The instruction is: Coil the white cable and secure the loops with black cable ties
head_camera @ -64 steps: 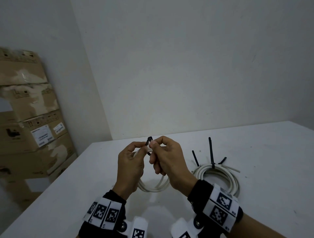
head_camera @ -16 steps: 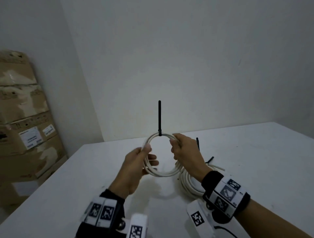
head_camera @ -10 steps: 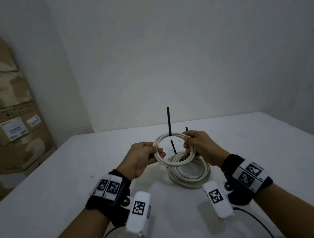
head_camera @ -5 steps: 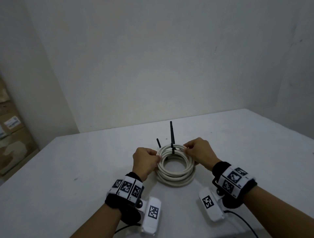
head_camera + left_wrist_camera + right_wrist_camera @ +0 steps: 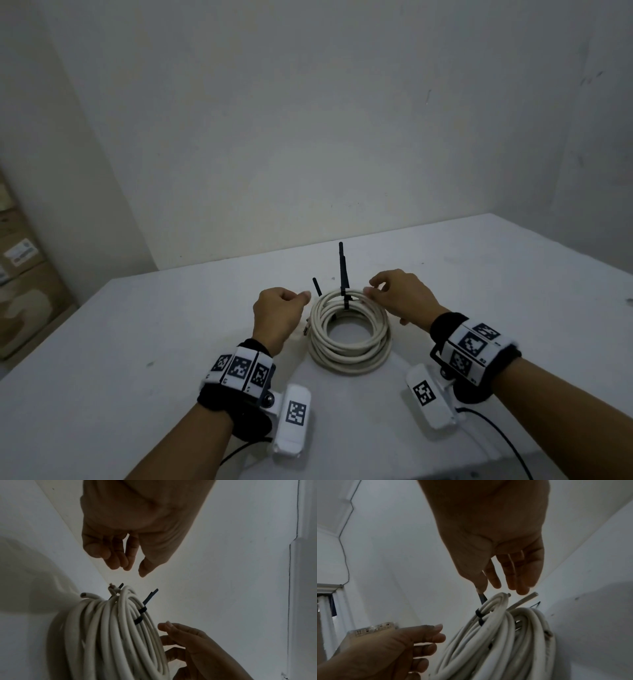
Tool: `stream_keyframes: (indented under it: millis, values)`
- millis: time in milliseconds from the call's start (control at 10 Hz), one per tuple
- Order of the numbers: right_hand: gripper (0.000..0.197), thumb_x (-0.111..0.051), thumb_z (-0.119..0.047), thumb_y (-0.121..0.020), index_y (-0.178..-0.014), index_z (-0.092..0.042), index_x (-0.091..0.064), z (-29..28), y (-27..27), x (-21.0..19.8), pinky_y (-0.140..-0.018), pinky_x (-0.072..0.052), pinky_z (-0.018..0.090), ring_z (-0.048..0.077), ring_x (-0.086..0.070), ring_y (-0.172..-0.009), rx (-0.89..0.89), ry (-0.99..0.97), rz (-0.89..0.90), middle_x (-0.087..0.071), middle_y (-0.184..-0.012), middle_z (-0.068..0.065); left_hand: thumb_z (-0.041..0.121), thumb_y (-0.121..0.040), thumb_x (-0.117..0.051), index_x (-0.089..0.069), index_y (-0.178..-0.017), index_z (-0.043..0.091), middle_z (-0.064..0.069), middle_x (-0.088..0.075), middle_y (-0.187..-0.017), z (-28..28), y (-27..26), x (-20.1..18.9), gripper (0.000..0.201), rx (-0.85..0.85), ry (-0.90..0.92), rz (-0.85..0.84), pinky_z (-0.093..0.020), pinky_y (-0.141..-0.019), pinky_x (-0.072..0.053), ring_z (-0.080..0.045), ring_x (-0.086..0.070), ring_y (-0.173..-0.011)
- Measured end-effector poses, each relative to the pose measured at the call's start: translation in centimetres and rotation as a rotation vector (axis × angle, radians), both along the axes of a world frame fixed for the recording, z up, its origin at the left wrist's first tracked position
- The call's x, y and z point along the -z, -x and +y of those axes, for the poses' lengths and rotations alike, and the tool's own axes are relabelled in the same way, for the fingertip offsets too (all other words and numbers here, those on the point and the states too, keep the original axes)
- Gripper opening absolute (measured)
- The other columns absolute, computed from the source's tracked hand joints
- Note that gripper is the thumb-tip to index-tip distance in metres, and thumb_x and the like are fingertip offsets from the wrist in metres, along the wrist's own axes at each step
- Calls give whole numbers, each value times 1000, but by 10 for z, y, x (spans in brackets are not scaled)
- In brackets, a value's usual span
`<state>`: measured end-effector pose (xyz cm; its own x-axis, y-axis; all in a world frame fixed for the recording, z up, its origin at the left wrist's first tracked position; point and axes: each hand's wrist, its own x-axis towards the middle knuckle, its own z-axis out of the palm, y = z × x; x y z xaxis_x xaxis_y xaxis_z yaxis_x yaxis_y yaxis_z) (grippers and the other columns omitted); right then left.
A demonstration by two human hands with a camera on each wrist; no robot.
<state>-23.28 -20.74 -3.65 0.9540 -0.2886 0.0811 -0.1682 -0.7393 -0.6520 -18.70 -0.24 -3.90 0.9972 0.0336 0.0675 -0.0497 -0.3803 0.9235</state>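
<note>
The coiled white cable (image 5: 349, 359) lies flat on the white table (image 5: 137, 342), its loops stacked. A black cable tie (image 5: 342, 270) stands upright from the coil's far side, and a shorter tie tail (image 5: 317, 287) pokes up to its left. My left hand (image 5: 305, 296) hovers just left of the coil, fingers loosely curled and holding nothing. My right hand (image 5: 371, 287) hovers at the far right rim with relaxed fingers. The left wrist view shows the left hand (image 5: 132, 570) above the coil (image 5: 111, 635) and tie (image 5: 142, 610). The right wrist view shows the right hand (image 5: 498, 588) over the coil (image 5: 496, 642), its thumb close to a tie (image 5: 478, 613).
Cardboard boxes (image 5: 24, 274) are stacked against the left wall, beyond the table's left edge. A plain wall rises behind the table. Thin black wires (image 5: 496, 435) from the wrist cameras trail near the table's front edge.
Both hands carried the tied ring of cable down onto the coil lying on the table and let go of it. The head view swung right, away from the boxes.
</note>
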Motion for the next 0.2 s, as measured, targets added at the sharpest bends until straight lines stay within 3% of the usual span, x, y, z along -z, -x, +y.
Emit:
stream_keyframes:
  millis: [100, 200]
  values:
    - [30, -57, -42, -90, -109, -20, -62, -4, 0, -5, -45, -51, 27, 14, -57, -57, 11, -3, -41, -64, -101, -2, 24, -84, -71, -59, -68, 10, -2, -58, -66, 3, -2, -7, 25, 1, 25, -32, -25, -62, -39, -19, -54, -65]
    - [24, -58, -39, -90, -100, -18, -63, -8, 4, -15, -56, -58, 35, 19, -59, -59, -7, -58, -101, -60, -82, -3, 21, -85, -69, -59, -67, 10, -1, -58, -66, 8, 1, -19, 24, 12, 56, -90, -23, -58, -38, -18, -52, -63]
